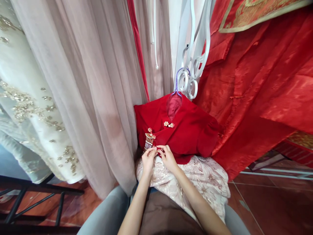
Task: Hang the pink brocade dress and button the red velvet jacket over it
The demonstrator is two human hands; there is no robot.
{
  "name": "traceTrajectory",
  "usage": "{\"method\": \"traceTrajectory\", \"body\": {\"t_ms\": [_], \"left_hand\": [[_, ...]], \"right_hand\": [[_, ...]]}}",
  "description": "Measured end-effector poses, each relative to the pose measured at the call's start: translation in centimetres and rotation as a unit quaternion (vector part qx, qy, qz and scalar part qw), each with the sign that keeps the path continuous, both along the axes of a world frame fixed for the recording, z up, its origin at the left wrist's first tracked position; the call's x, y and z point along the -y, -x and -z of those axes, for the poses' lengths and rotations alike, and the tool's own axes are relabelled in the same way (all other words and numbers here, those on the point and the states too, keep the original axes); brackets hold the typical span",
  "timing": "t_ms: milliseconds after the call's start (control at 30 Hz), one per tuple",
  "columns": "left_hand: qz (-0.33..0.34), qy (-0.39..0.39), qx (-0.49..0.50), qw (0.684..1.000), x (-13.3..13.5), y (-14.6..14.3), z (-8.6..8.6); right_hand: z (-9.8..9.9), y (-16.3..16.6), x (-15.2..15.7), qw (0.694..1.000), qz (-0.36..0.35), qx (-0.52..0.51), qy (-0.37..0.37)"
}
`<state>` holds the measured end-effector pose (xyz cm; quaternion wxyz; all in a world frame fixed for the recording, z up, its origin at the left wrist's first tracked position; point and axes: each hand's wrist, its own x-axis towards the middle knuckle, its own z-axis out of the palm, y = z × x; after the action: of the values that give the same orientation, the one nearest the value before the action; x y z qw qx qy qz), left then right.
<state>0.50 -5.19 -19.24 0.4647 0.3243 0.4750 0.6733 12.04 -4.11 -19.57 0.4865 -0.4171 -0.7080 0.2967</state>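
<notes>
Forward and down from my head
Close over my legs, toward my left hand and right hand.

The floor is basically reddish-brown tile, with some black frame on the near left, a pale low rail over right and curly white metalwork far middle.

Person's bare left forearm angled toward between 12 and 1 o'clock, right forearm toward 11; left hand and right hand close together, fingers bent, pinching
</notes>
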Motion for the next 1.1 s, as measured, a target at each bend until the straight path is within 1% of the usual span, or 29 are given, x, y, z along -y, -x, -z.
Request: {"method": "traceTrajectory", "body": {"t_ms": [133,300,367,533,700,800,933,1033,1100], "left_hand": [[0.029,0.001,0.0,1.0,-0.1,0.3,-0.2],[0.054,-0.007,-0.025,0.998,-0.1,0.8,-0.3],[0.061,-0.012,-0.038,0.997,-0.1,1.0,-0.1],[0.051,-0.015,-0.065,0.996,-0.3,1.2,0.2],[0.062,-0.001,-0.056,0.996,0.0,1.3,-0.4],[0.084,0.01,-0.045,0.995,0.2,1.7,-0.8],[0.121,0.031,0.005,0.992,0.3,2.4,-1.0],[0.142,0.037,0.043,0.988,0.3,2.6,-0.9],[0.155,0.035,0.05,0.986,0.4,2.7,-1.0]], "right_hand": [[0.0,0.2,-0.2,0.999,0.025,-0.026,0.005],[-0.4,0.2,-0.2,0.999,-0.005,-0.048,0.003],[-0.6,0.1,-0.2,0.999,-0.004,-0.045,0.001],[-0.8,0.1,-0.2,0.999,0.037,-0.013,0.003],[-1.0,0.3,-0.1,0.998,0.061,-0.006,-0.01],[-1.3,0.3,0.0,0.999,0.045,-0.019,0.003],[-2.1,0.0,0.1,0.998,-0.01,-0.042,0.034],[-2.9,-0.5,0.3,0.997,-0.052,-0.042,0.045],[-3.4,-0.7,0.5,0.996,-0.065,-0.041,0.048]]}}
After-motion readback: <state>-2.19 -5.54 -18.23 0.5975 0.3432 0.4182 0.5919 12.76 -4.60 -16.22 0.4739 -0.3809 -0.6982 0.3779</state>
